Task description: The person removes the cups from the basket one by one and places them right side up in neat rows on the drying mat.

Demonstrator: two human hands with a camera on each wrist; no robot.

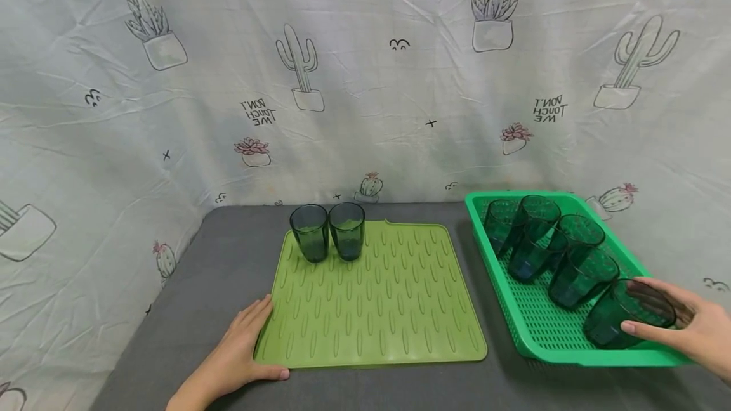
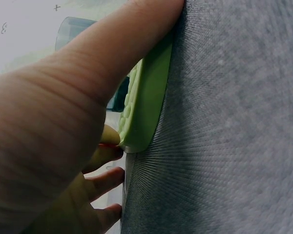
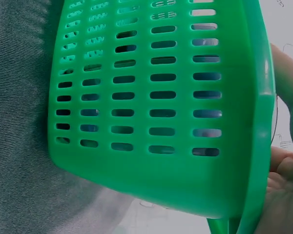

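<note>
My left hand (image 1: 242,344) rests at the near left corner of a green ridged drying mat (image 1: 394,309), its thumb along the front edge and its fingers spread by the left side. Two dark green drinking glasses, a left glass (image 1: 311,236) and a right glass (image 1: 347,233), stand side by side at the mat's far left. Over at the green plastic basket (image 1: 531,351), my right hand (image 1: 693,322) grips the nearest glass (image 1: 619,313), which leans inside, with the thumb in front and fingers behind. The basket wall (image 3: 136,180) hides this glass in the right wrist view.
Several more green glasses, among them one in the middle (image 1: 582,278), lie tilted in the basket behind the held one. Grey cloth (image 1: 365,392) covers the table. A white curtain (image 1: 365,81) with cactus drawings hangs along the back and sides.
</note>
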